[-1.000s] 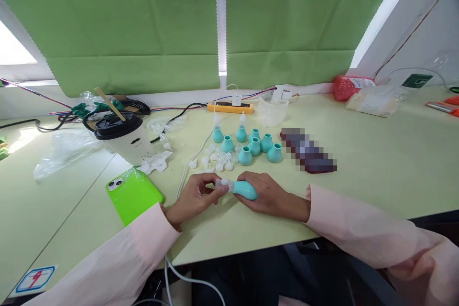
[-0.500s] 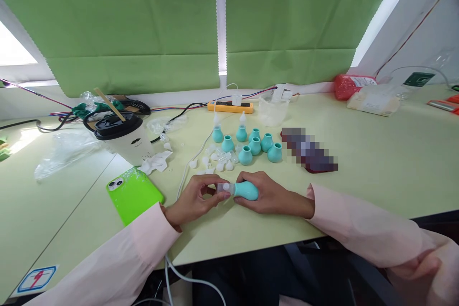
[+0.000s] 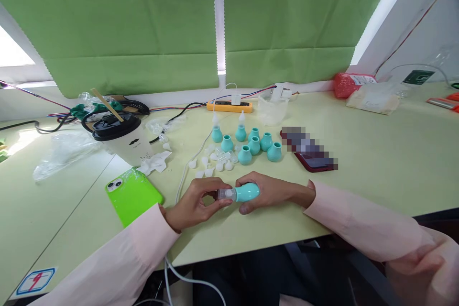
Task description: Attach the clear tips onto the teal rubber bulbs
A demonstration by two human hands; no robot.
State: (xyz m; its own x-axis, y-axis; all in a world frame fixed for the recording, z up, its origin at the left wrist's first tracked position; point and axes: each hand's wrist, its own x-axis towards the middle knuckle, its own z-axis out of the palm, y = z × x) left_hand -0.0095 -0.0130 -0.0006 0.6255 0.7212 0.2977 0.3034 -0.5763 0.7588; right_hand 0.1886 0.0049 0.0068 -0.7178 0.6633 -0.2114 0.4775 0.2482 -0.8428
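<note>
Lower centre of frame: right hand [image 3: 272,192] wraps a teal bulb [image 3: 247,192] lying sideways; left hand [image 3: 193,201] pinches the clear tip [image 3: 225,194] at its neck. Both rest on the pale table [image 3: 376,162]. Just above them, a cluster of upright teal bulbs [image 3: 254,145] and loose clear tips [image 3: 215,160]. Left of the hands: green phone [image 3: 133,194], lidded cup [image 3: 122,138]. Dark phone [image 3: 313,160] at centre right. Orange power strip [image 3: 229,106] at the far edge, under green blinds [image 3: 143,24].

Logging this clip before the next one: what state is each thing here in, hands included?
Left hand: pinching the clear tip.
Right hand: gripping the teal rubber bulb, which lies sideways.
Clear plastic tip: at the bulb's neck.
Two far teal bulbs: upright, tipped.
Black-lidded paper cup: lidded.
Lime green phone: face down.
</note>
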